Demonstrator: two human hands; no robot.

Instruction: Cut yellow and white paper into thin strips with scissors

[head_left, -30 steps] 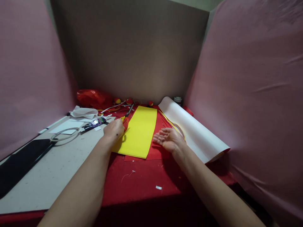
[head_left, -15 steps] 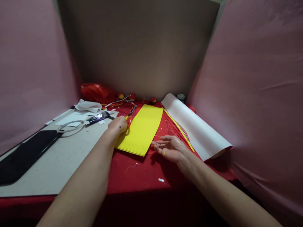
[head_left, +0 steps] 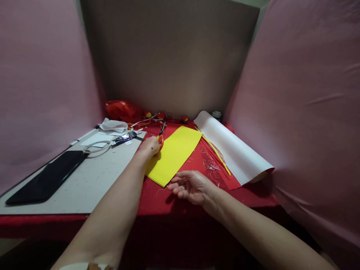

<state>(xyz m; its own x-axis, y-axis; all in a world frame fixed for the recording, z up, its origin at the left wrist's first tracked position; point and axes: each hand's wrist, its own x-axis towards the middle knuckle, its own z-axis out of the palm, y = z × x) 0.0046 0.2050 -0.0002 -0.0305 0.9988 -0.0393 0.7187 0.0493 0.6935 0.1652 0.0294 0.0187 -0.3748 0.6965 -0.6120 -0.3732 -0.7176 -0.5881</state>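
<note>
Yellow ribbed sheet [head_left: 178,152] is laid at a slant in ctr of frame, partly over a red sheet [head_left: 194,163], prob. so both can be reached w/o stretching. Scissors [head_left: 161,142] are gripped in the left hand [head_left: 150,147], just left of ctr, fingers closed round the orange handles; blades are aimed up-frame, prob. so the tips stay off the paper. Whether the yellow edge is also pinched there can't be told. By the right hand [head_left: 189,186], lower ctr, nothing is seen to be held: fingers are half spread & slightly curled, just beside the yellow corner, perhaps for steadying; contact can't be made out. White roll [head_left: 230,148] is set slantwise at right, yellow strips [head_left: 218,155] alongside, seemingly out of the way. On the grey board [head_left: 109,174] at left, a black case [head_left: 47,178] & shiny packet [head_left: 125,138] are placed, prob. to free mid-frame.
</note>
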